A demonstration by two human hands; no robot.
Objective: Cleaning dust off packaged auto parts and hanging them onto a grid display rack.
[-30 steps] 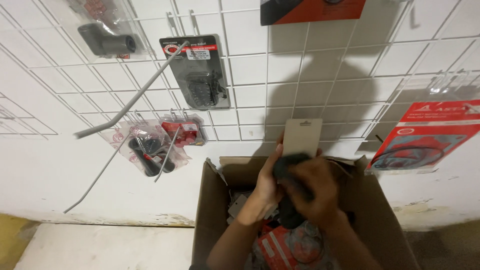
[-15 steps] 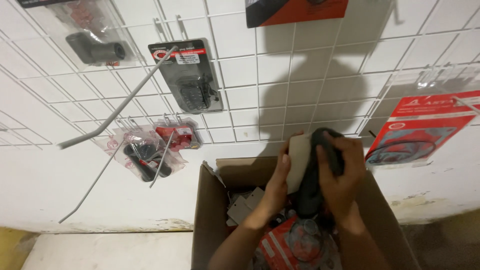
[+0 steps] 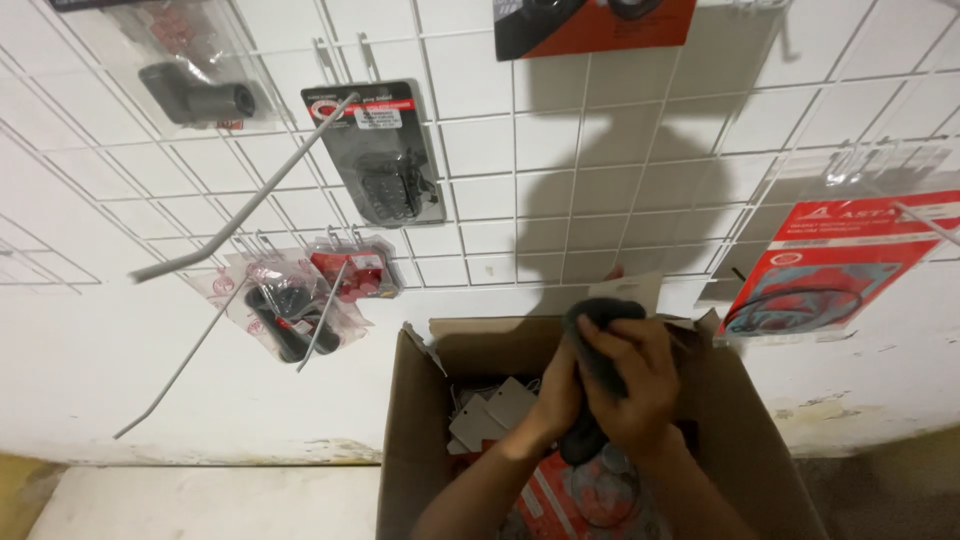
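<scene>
Both my hands hold one packaged item above an open cardboard box (image 3: 740, 420). The item is a dark grey tube-shaped rubber part (image 3: 592, 330) on a pale backing card (image 3: 630, 290). My right hand (image 3: 635, 385) wraps over the dark part from the right. Behind it on the left side, my left hand (image 3: 555, 395) grips the same item. Inside the box lie more carded packs, some grey (image 3: 490, 415), some red (image 3: 560, 495).
A white wire grid wall (image 3: 560, 180) stands behind the box, with long bare hooks (image 3: 240, 180) sticking out at left. Hanging packs: a black part on a card (image 3: 385, 160), small red and black bags (image 3: 300, 295), a red gasket pack (image 3: 830, 265) at right.
My hands have turned the item and lowered it slightly. The backing card, plainly facing me a second ago, is now mostly hidden behind the dark part and my right hand.
</scene>
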